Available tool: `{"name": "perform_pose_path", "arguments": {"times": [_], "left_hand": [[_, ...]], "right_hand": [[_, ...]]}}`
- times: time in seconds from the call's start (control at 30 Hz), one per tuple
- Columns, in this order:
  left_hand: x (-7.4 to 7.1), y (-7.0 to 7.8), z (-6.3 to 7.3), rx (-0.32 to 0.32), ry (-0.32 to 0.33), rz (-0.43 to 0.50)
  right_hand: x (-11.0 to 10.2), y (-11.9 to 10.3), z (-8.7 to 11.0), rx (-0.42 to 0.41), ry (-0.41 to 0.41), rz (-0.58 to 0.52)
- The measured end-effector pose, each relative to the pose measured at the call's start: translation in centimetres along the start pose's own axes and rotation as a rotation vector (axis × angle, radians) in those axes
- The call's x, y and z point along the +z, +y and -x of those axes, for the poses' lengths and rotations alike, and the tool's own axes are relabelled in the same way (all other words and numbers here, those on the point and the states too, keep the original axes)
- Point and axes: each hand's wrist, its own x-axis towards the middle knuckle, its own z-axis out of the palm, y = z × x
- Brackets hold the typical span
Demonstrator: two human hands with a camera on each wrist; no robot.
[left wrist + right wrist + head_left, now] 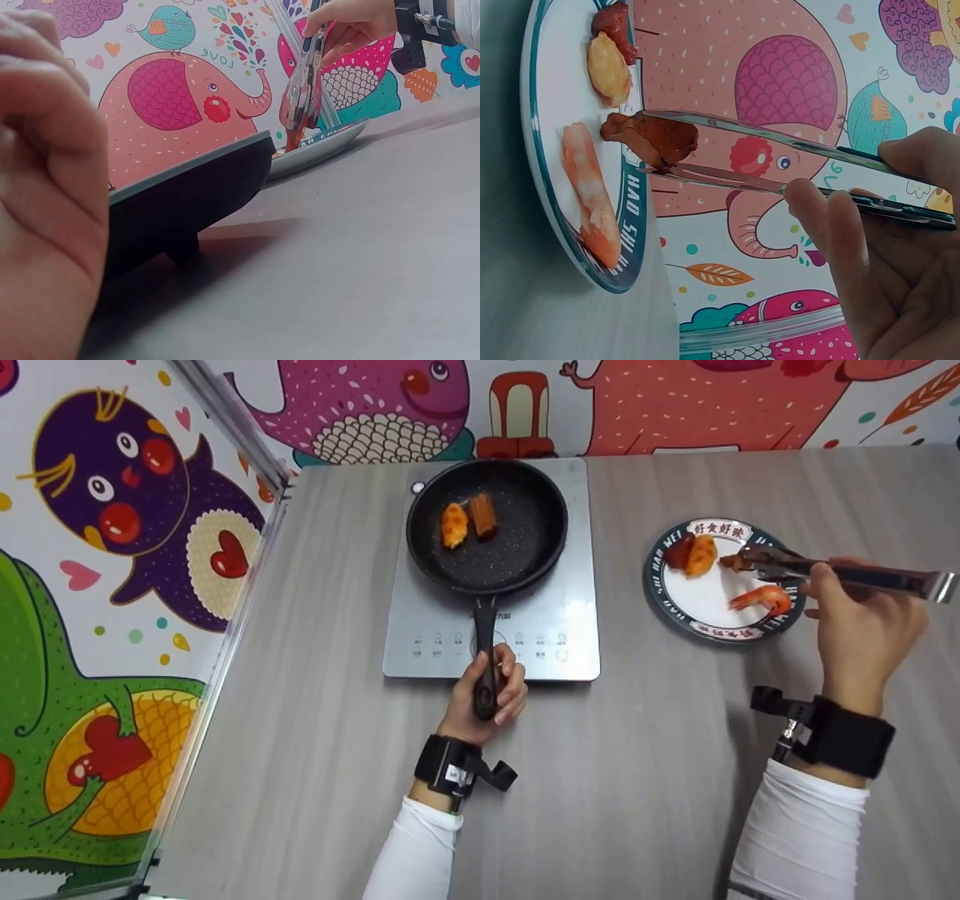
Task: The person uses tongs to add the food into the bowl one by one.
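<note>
In the head view my left hand (466,711) grips the handle (486,619) of a black frying pan (521,555). A yellow-orange food piece (454,526) and a ribbed brown piece (482,516) lie side by side in the pan. My right hand (862,630) holds metal tongs (870,575) over a plate (661,604) with a dark green rim. Between the tong tips is a brown piece of food like a small drumstick (656,140), close over the plate. A shrimp (763,598), a yellow piece (700,556) and a dark red piece (678,552) lie on the plate.
Under the pan is a silver induction cooktop (577,622) with touch controls along its front. The grey wood-grain table (637,750) meets a cartoon-printed wall (720,405) at the back. Another printed panel (67,607) with a metal edge runs along the left.
</note>
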Motion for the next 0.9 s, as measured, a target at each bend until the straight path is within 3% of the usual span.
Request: {"name": "perform_pose_path", "arguments": {"times": [0.27,0.53,0.8,0.9], "left_hand": [[0.2,0.9,-1.1,-0.013,-0.033,-0.006],[0.2,-0.1,-1.7,0.025,-0.036,-0.01],[0.2,-0.5,-0.7,0.023,-0.015,0.001],[0.1,-0.2,-0.1,0.015,-0.006,-0.008]], "right_hand": [[0.1,-1.5,0.7,-0.013,0.051,-0.083],[0.1,-1.9,-0.2,-0.045,0.05,-0.211],[0.2,-1.4,0.2,-0.011,0.033,-0.295],[0.5,-0.5,0.6,0.039,0.006,-0.313]]}}
